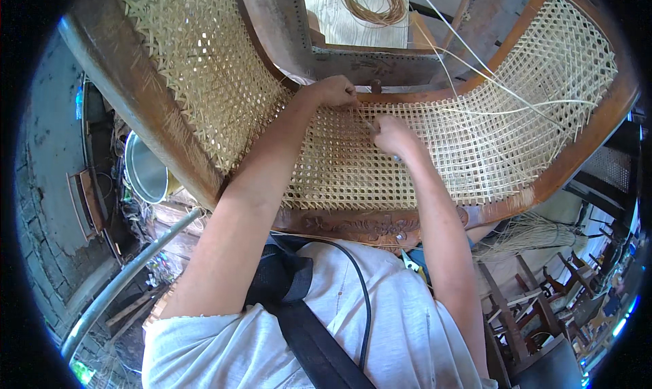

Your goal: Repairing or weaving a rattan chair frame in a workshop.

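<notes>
A wooden chair frame (502, 209) with woven cane webbing (468, 151) lies across in front of me. My left hand (334, 91) is closed at the far edge of the webbing, beside the wooden rail; whatever its fingers hold is hidden. Just right of it and nearer to me, my right hand (395, 136) is wrapped around a slim tool (370, 125), whose thin end points up and left toward the left hand. Its exact kind is too small to tell. Loose cane strands (506, 90) stretch over the right part of the webbing.
A coil of cane (377, 5) rests on a pale board beyond the frame. Pliers (411, 263) lie near my waist. At left are a bucket (146, 168) and a metal pipe (129, 280). A cane bundle (533, 236) and wooden chair parts (533, 307) are at right.
</notes>
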